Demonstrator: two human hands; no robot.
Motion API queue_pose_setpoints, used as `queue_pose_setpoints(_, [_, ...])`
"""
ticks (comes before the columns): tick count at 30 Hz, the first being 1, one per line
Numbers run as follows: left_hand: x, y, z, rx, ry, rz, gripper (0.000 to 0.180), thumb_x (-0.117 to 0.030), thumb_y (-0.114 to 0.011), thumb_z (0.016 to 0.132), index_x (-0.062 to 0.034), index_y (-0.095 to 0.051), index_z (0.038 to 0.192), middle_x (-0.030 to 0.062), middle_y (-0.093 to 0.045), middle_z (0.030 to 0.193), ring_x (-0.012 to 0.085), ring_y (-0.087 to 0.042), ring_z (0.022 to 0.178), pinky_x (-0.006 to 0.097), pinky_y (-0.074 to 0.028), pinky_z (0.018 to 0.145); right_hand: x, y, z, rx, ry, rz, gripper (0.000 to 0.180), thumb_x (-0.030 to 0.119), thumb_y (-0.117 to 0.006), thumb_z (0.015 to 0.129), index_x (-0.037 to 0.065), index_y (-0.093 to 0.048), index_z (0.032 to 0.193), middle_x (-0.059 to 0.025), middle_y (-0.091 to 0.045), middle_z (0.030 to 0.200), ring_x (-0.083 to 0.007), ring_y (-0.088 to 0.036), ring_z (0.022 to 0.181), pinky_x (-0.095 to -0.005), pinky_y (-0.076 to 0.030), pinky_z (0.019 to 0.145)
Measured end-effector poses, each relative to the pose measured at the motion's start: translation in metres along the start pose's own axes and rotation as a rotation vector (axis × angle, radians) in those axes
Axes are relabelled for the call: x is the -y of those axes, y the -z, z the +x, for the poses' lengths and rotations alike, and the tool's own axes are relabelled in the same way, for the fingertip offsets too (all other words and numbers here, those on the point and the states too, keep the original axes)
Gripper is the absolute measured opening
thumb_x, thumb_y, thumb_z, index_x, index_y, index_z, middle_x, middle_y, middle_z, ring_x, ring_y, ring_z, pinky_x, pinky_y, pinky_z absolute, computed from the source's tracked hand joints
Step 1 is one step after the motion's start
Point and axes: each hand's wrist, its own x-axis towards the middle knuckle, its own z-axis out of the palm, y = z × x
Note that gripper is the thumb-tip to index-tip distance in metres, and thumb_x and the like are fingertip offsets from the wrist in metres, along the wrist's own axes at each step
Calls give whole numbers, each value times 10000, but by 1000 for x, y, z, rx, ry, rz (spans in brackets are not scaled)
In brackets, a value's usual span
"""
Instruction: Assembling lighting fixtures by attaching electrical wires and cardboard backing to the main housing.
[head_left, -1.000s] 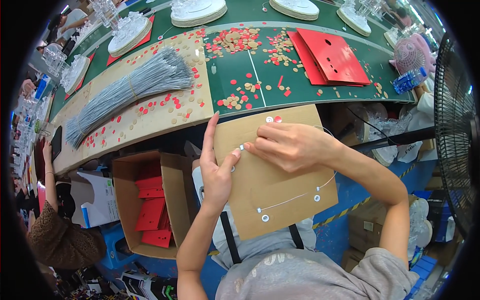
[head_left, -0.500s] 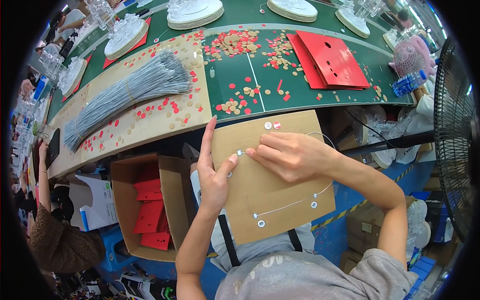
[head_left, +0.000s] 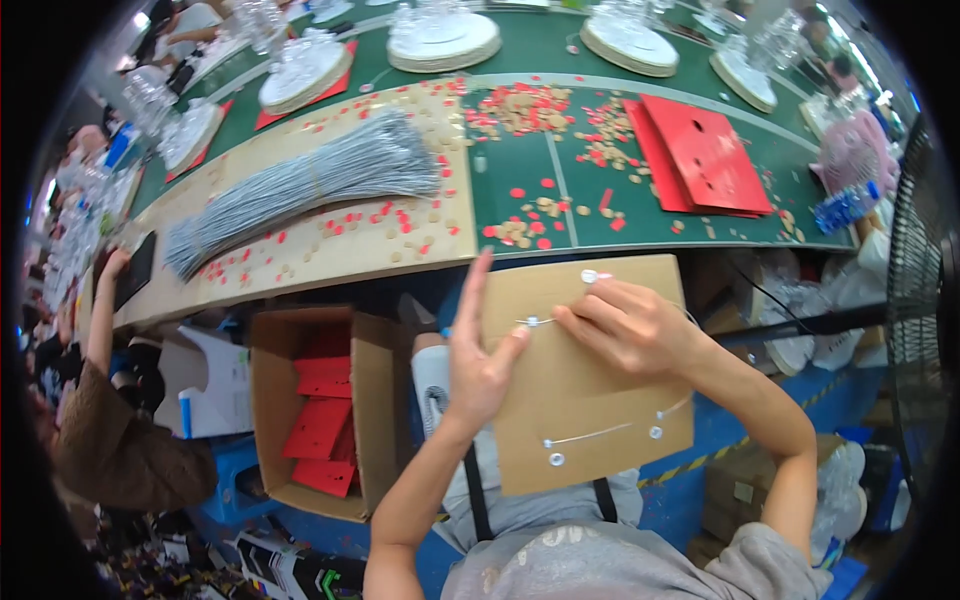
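Observation:
A tan cardboard sheet (head_left: 585,385) is tilted over my lap. My left hand (head_left: 478,372) grips its left edge, index finger stretched upward and thumb beside a small white clip (head_left: 533,321). A thin white wire runs through that clip. My right hand (head_left: 632,325) is closed in a pinch on this wire, just right of the clip; the fingertips are partly hidden. Lower on the sheet, another stretch of wire (head_left: 590,436) runs from a second clip (head_left: 548,443). White round washers (head_left: 557,459) sit near the clips, and one (head_left: 589,276) is by my right knuckles.
On the bench lie a bundle of grey wires (head_left: 310,185), scattered red and tan paper bits (head_left: 525,108) and folded red cards (head_left: 705,155). A cardboard box (head_left: 380,420) of red pieces stands below. A black fan (head_left: 915,300) is at right; another person's arm (head_left: 103,310) is at left.
The view has shifted, so everything sits further right and lower. My right hand has moved slightly right of the clip and up toward the upper washer. My left hand keeps its hold.

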Motion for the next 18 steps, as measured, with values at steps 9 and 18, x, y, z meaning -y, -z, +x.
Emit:
queue_pose_setpoints(9, [-3,-5,2,67,73,-121,852,65,-538,858,-45,-208,1636,157,-487,1498,201,-521,1329,319,-418,1099,5,-1,-2,-10,-56,-25,420,39,-686,652,-88,-691,1053,-108,-606,894,-230,-611,757,-348,-551,642])
queue_pose_setpoints(18, [-4,-1,-3,-51,139,91,415,-2,-716,889,-4,-693,1303,169,-628,1392,189,-592,1252,320,-498,1016,6,-4,5,19,-62,28,383,60,-699,695,-60,-693,1059,-88,-586,884,-216,-609,779,-348,-554,683])
